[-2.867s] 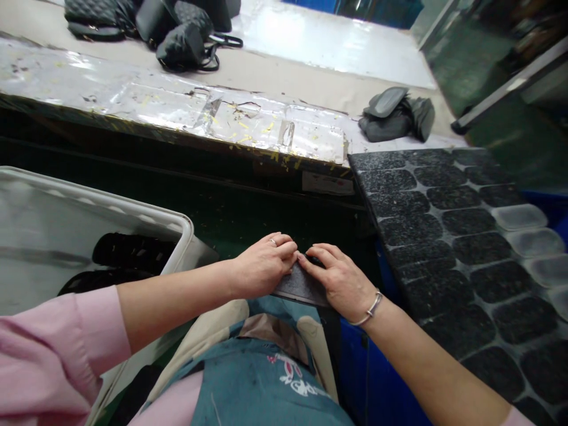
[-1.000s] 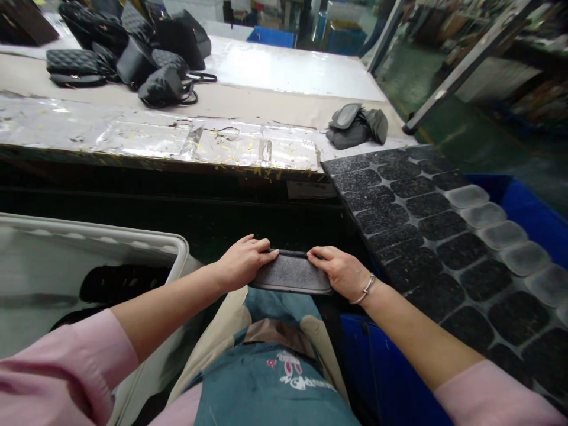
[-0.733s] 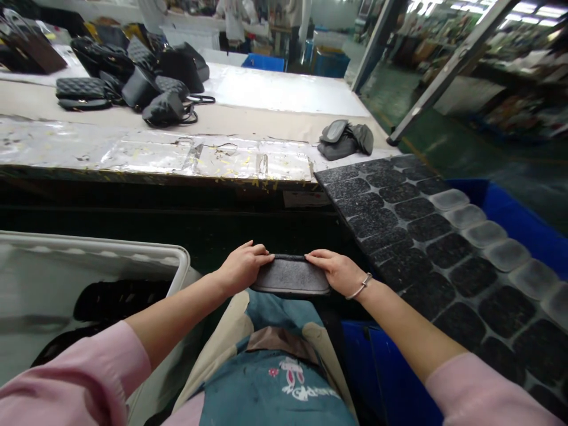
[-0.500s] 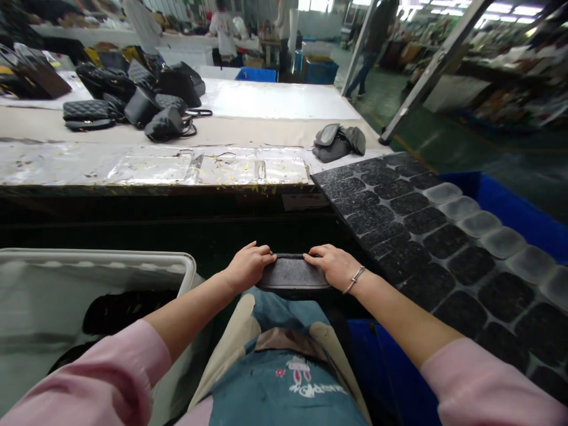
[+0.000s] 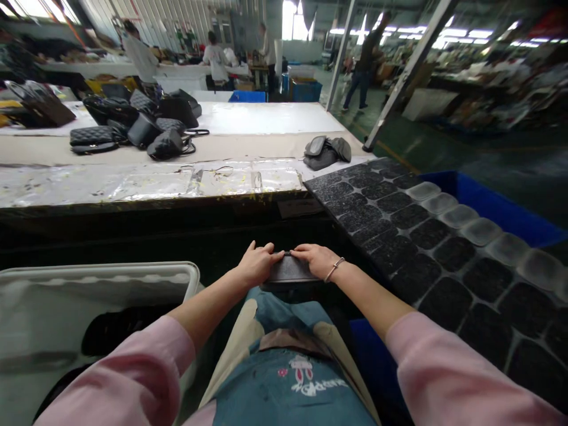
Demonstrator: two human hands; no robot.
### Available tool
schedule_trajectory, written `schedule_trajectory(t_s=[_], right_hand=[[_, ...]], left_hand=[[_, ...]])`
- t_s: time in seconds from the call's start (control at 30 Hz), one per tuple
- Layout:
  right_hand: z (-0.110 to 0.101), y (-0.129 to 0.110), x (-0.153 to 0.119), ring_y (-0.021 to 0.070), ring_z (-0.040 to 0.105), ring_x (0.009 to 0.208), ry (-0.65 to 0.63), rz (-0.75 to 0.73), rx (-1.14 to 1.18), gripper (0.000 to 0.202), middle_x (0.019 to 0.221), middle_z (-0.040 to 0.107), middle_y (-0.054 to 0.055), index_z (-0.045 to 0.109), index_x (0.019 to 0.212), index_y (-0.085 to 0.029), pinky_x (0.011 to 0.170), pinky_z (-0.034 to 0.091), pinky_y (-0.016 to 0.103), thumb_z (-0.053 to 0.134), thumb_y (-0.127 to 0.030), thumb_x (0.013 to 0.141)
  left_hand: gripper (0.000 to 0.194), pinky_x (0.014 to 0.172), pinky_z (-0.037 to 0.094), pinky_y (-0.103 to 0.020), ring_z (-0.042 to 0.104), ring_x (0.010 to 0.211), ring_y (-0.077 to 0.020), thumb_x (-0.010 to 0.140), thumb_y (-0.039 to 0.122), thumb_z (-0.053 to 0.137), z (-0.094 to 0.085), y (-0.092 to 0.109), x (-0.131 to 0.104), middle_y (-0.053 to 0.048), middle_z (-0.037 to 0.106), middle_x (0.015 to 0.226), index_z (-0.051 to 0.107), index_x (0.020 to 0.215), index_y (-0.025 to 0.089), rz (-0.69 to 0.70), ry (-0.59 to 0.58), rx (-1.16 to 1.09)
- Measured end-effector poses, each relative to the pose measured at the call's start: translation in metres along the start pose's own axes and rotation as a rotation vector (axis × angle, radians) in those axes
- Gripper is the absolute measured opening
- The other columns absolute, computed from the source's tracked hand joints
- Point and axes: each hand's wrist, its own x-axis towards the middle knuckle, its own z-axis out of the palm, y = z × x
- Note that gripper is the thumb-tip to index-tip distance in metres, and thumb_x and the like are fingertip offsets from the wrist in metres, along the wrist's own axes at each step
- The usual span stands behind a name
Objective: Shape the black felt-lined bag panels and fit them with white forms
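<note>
A dark grey, flat piece with rounded ends (image 5: 290, 270) lies across the front of my knees. My left hand (image 5: 260, 263) grips its left part, with the thumb along the top edge. On its right part my right hand (image 5: 316, 260) is closed in the same way, and a thin bracelet circles that wrist. The two thumbs nearly meet at the middle of the top edge. My fingers hide both ends of the piece.
To the left, a white bin (image 5: 189, 278) holds dark pieces. A black board (image 5: 426, 248) with rounded pieces slopes along the right, beside a blue bin (image 5: 497, 204). Black bags (image 5: 142, 127) and grey pieces (image 5: 326, 152) lie on the long table (image 5: 239, 142). People stand farther back.
Both hands have moved closer together along the top edge of the grey piece, the right one shifting left. The camera view has tilted up slightly and turned.
</note>
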Motion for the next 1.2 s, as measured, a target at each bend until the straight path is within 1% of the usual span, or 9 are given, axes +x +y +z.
schedule_trajectory(t_s=[0.07, 0.17, 0.27, 0.37, 0.43, 0.53, 0.8, 1.03, 1.2], right_hand=[[-0.004, 0.004, -0.012, 0.0196, 0.055, 0.111, 0.051, 0.022, 0.018, 0.043, 0.124, 0.060, 0.005, 0.061, 0.121, -0.022, 0.095, 0.046, 0.032, 0.046, -0.007, 0.083], [-0.005, 0.001, -0.038, 0.0185, 0.056, 0.110, 0.170, 0.007, 0.109, 0.035, 0.121, 0.060, 0.009, 0.059, 0.122, -0.016, 0.096, 0.045, 0.030, 0.050, -0.022, 0.089], [0.002, -0.007, -0.061, 0.0194, 0.059, 0.098, 0.244, -0.073, 0.231, 0.033, 0.105, 0.064, 0.008, 0.065, 0.109, -0.019, 0.087, 0.050, 0.032, 0.063, -0.037, 0.082], [0.010, -0.011, -0.070, 0.0196, 0.057, 0.091, 0.236, -0.074, 0.220, 0.024, 0.097, 0.064, 0.007, 0.067, 0.098, -0.019, 0.081, 0.049, 0.033, 0.067, -0.035, 0.079], [0.013, -0.011, -0.069, 0.0184, 0.056, 0.087, 0.224, -0.043, 0.190, 0.014, 0.092, 0.063, 0.006, 0.066, 0.089, -0.019, 0.078, 0.047, 0.032, 0.065, -0.031, 0.081], [0.014, -0.010, -0.062, 0.0173, 0.054, 0.083, 0.191, -0.011, 0.154, 0.012, 0.086, 0.062, 0.003, 0.064, 0.078, -0.019, 0.075, 0.043, 0.031, 0.065, -0.030, 0.081], [0.009, -0.011, -0.049, 0.0166, 0.054, 0.081, 0.071, 0.066, 0.176, 0.014, 0.080, 0.061, 0.001, 0.059, 0.076, -0.018, 0.072, 0.034, 0.030, 0.062, -0.029, 0.084], [0.005, -0.011, -0.042, 0.0162, 0.053, 0.080, -0.018, 0.149, 0.238, 0.015, 0.078, 0.060, 0.000, 0.057, 0.072, -0.019, 0.070, 0.032, 0.029, 0.062, -0.028, 0.083], [0.005, -0.016, -0.040, 0.0171, 0.051, 0.082, -0.028, 0.219, 0.231, 0.015, 0.079, 0.059, 0.001, 0.057, 0.072, -0.019, 0.071, 0.032, 0.029, 0.060, -0.027, 0.083]], left_hand=[[0.048, 0.100, 0.028, -0.064, 0.056, 0.107, -0.0284, 0.081, 0.010, 0.045, 0.001, 0.000, -0.006, -0.007, 0.056, 0.112, 0.057, 0.122, 0.032, -0.042, 0.033, -0.092], [0.039, 0.101, 0.034, -0.051, 0.044, 0.122, -0.0273, 0.083, 0.012, 0.047, 0.003, 0.003, -0.027, -0.008, 0.053, 0.126, 0.062, 0.115, 0.028, -0.018, 0.203, -0.269], [0.034, 0.095, 0.039, -0.042, 0.050, 0.111, -0.0242, 0.083, 0.034, 0.058, 0.007, 0.012, -0.049, -0.008, 0.058, 0.117, 0.062, 0.116, 0.023, 0.085, 0.301, -0.335], [0.029, 0.088, 0.039, -0.041, 0.053, 0.098, -0.0235, 0.080, 0.042, 0.063, 0.013, 0.021, -0.057, -0.006, 0.064, 0.102, 0.066, 0.103, 0.024, 0.084, 0.308, -0.280], [0.019, 0.083, 0.039, -0.038, 0.054, 0.091, -0.0213, 0.083, 0.038, 0.060, 0.018, 0.025, -0.055, -0.005, 0.065, 0.094, 0.068, 0.093, 0.023, 0.064, 0.312, -0.250], [0.017, 0.078, 0.038, -0.035, 0.053, 0.084, -0.0187, 0.085, 0.036, 0.058, 0.023, 0.027, -0.048, -0.004, 0.064, 0.087, 0.066, 0.082, 0.021, 0.042, 0.319, -0.233], [0.016, 0.080, 0.039, -0.034, 0.052, 0.084, -0.0175, 0.090, 0.024, 0.047, 0.027, 0.030, -0.042, -0.003, 0.064, 0.091, 0.058, 0.081, 0.018, 0.106, 0.327, -0.262], [0.015, 0.079, 0.040, -0.033, 0.053, 0.080, -0.0159, 0.088, 0.019, 0.049, 0.031, 0.036, -0.036, -0.004, 0.061, 0.084, 0.052, 0.074, 0.017, -0.043, 0.388, -0.466], [0.014, 0.078, 0.041, -0.035, 0.053, 0.082, -0.0178, 0.087, 0.018, 0.049, 0.033, 0.041, -0.039, -0.006, 0.059, 0.085, 0.052, 0.074, 0.017, -0.116, 0.399, -0.459]])
